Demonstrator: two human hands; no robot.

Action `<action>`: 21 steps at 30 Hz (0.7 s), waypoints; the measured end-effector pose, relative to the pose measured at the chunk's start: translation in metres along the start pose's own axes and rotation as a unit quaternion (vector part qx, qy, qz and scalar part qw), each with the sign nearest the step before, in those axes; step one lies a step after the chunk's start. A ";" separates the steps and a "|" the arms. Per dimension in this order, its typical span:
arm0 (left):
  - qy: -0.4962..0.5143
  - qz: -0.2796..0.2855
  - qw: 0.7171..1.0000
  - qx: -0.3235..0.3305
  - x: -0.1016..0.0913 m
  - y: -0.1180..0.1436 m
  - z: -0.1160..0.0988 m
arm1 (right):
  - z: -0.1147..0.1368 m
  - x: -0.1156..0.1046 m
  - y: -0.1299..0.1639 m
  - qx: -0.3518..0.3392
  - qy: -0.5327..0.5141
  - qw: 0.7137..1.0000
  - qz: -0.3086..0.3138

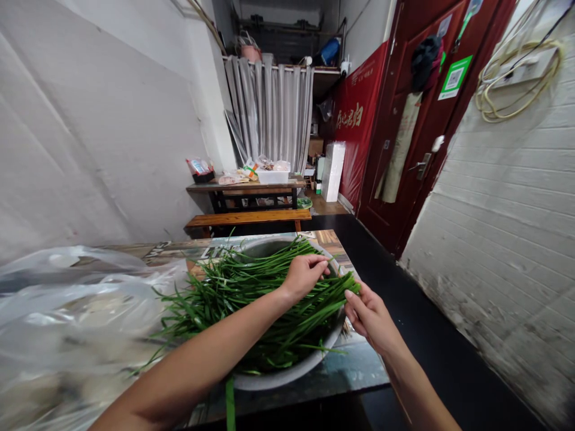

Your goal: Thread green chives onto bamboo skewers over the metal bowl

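While at basin rim [287, 376], chives [251, 287] overhanging.

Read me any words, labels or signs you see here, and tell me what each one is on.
Red banner beside the door: gold characters, too blurred to read.
Green sticker on the red door: a QR code with small print, too small to read.
Packets on the far table: printing too small to read.
Nothing readable near the hands or the chives.

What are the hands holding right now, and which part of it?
Both hands grip a bunch of chives over the metal basin: right hand at the cut ends, left hand just behind.
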State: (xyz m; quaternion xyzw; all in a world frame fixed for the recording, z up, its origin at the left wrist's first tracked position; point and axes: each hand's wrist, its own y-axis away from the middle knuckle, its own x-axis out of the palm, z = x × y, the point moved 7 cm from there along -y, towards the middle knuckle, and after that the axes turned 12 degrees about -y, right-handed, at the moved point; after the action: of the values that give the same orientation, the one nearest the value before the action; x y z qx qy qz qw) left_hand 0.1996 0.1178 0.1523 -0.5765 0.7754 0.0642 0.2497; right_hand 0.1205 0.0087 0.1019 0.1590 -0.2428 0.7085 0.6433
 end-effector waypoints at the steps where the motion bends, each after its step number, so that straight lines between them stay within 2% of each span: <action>1: 0.002 0.001 1.000 -0.002 0.000 0.000 0.000 | 0.000 0.000 0.000 0.000 0.000 1.000 -0.001; 14: -0.035 0.014 0.999 0.018 0.001 -0.001 0.005 | 0.001 0.001 0.001 0.004 -0.002 1.000 -0.006; 18: -0.080 0.028 0.995 0.053 0.001 -0.002 0.003 | 0.003 0.002 0.001 0.002 -0.001 1.000 -0.006; 21: -0.121 0.011 0.988 0.091 -0.001 0.001 -0.002 | 0.002 0.002 0.001 0.001 0.002 1.000 -0.013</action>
State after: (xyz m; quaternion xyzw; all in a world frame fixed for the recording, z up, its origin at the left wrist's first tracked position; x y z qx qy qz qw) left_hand 0.1984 0.1182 0.1543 -0.5305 0.7485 0.0656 0.3926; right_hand 0.1192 0.0088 0.1044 0.1615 -0.2383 0.7007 0.6527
